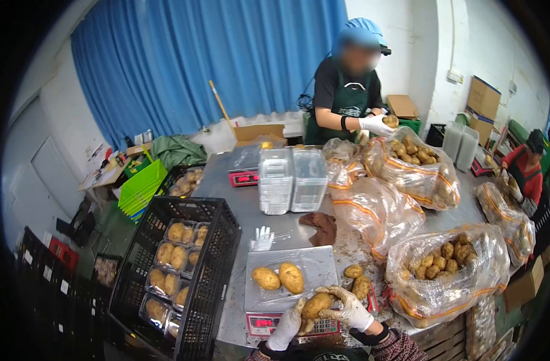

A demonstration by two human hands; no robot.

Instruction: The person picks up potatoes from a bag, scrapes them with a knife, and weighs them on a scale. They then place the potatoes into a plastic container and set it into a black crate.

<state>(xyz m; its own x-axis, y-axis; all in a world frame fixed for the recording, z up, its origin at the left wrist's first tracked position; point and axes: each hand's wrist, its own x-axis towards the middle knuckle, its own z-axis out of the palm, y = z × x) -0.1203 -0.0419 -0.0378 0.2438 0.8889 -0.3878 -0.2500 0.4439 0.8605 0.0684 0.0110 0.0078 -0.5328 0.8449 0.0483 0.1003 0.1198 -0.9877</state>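
Note:
My right hand [351, 311], in a white glove, is closed round a large potato [316, 305] at the front edge of the scale. My gloved left hand [288, 328] is closed beside it, its fingers against a smaller potato [306, 327] low between the hands; part of its grip is hidden. On the scale's plate [323, 265], two potatoes lie side by side: a left potato [266, 278] and a right potato [291, 277]. Below them, the red display [263, 323] is lit. Right of the scale rest a small potato [353, 271] and a longer potato [361, 287].
A black crate [224, 265] at left holds packed potato trays [171, 255]. Stacks of clear trays [275, 186] and a brown cloth [319, 228] lie beyond the scale. An open potato bag [401, 295] stands at right. Across the table, a co-worker [350, 90] holds a potato.

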